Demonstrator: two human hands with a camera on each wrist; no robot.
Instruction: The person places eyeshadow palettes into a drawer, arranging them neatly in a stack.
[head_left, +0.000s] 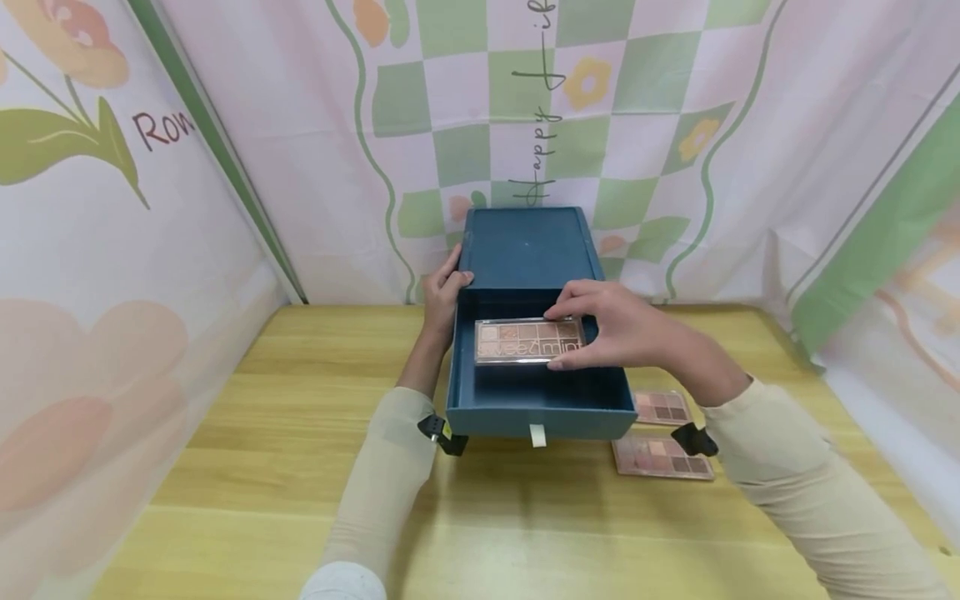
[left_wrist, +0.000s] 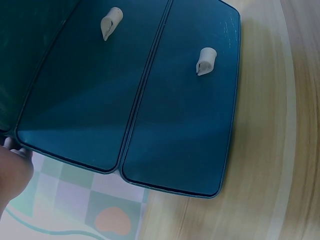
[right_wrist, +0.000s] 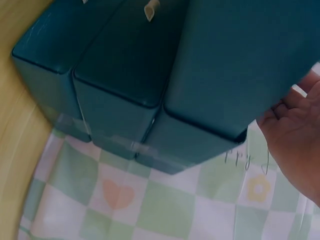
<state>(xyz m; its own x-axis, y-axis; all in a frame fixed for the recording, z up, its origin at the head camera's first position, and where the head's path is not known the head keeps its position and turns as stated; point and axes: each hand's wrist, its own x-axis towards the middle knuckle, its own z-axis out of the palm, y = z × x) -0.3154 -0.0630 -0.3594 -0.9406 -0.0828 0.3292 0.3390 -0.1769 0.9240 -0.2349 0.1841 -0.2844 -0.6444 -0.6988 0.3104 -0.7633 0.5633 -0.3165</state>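
Palette (head_left: 517,340) x1, R fingers (head_left: 575,298) pinching, L fingers (head_left: 452,260) gripping cabinet (head_left: 528,250), 2 palettes (head_left: 663,457) on tbl (head_left: 300,433)

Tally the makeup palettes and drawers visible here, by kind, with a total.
Palettes: 3 (1 held, 2 on the table)
Drawers: 3 (1 pulled open, 2 closed)
Total: 6

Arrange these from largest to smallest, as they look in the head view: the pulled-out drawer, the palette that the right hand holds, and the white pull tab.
1. Pulled-out drawer
2. Palette held by the right hand
3. White pull tab
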